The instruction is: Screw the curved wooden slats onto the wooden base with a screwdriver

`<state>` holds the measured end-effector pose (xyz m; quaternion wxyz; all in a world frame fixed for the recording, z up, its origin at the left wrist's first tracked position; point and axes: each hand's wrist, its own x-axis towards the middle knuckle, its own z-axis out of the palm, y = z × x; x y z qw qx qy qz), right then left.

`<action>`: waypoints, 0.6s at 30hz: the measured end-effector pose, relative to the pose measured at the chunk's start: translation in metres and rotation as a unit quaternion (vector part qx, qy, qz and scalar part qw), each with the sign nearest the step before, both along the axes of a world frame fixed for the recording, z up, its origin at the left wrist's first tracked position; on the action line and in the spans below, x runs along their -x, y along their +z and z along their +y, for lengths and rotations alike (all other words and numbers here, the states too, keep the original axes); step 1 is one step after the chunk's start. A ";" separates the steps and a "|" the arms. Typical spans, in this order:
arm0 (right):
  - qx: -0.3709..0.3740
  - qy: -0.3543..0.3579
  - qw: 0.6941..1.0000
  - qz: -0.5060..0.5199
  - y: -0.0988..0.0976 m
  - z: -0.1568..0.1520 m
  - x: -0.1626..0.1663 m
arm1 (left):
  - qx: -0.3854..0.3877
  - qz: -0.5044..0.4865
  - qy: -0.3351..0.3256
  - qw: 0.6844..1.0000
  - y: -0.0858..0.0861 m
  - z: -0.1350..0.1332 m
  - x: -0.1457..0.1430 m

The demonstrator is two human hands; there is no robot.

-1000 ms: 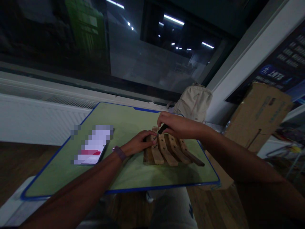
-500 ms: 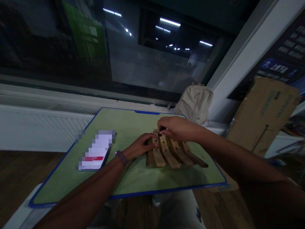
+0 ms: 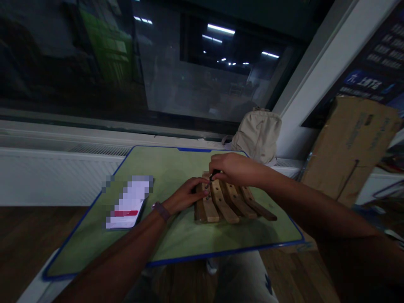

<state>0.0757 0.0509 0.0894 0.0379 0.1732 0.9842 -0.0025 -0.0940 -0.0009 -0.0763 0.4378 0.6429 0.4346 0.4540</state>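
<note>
Pretty dim room here: dark window (image 3: 176,84) full of light reflections up top, beige backpack (image 3: 260,134) by the sill, big cardboard box (image 3: 350,147) off to the right and cut into by the forearm. The green table (image 3: 176,240) has a blue edge, and the wooden slatted piece (image 3: 224,208) sits on it right of the middle, toward the near side. I count four curved slats with dark holes in them. Their long axis runs from the far side toward the wearer, ends drifting to the right, the rightmost one most slanted. The far ends are mostly buried behind the hands, and I can't make out what's underneath.

Right hand (image 3: 232,168) has its fingers curled in, pinching a black-handled tool (image 3: 216,172). Most of the handle is hidden by the fingers; what shows slopes down and left toward the leftmost slat (image 3: 210,210). Tip's too small and murky to read. Left hand (image 3: 186,193) has thumb and forefinger slightly apart at that same slat, small dark bit between them; can't tell if they're pinching it. Other fingers are tucked from view. The phone (image 3: 134,198) on the left is partly pixelated.
</note>
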 end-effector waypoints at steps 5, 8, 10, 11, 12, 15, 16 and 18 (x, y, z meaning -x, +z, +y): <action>-0.072 -0.041 0.996 -0.014 -0.005 0.000 0.000 | -0.017 0.004 0.004 1.000 -0.002 0.001 0.000; 0.003 0.017 1.000 0.026 -0.009 0.003 -0.007 | -0.024 0.014 0.010 1.000 -0.001 0.001 0.000; 0.041 0.038 0.997 0.045 -0.009 0.004 -0.008 | -0.027 0.021 0.014 0.999 -0.001 0.001 0.000; 0.041 0.034 0.997 0.047 -0.009 0.004 -0.007 | -0.028 0.024 0.015 0.999 -0.001 0.001 0.000; 0.027 0.022 0.998 0.042 -0.008 0.003 -0.006 | -0.029 0.026 0.016 0.999 -0.002 0.001 0.000; -0.055 -0.036 0.998 0.006 -0.008 0.000 0.000 | -0.033 0.028 0.015 0.999 -0.003 0.002 0.000; -0.083 -0.055 0.995 -0.004 -0.008 -0.001 0.001 | -0.034 0.029 0.013 0.999 -0.003 0.002 0.000; -0.102 -0.071 0.992 -0.012 -0.008 -0.001 0.000 | -0.037 0.031 0.009 0.999 -0.003 0.002 0.000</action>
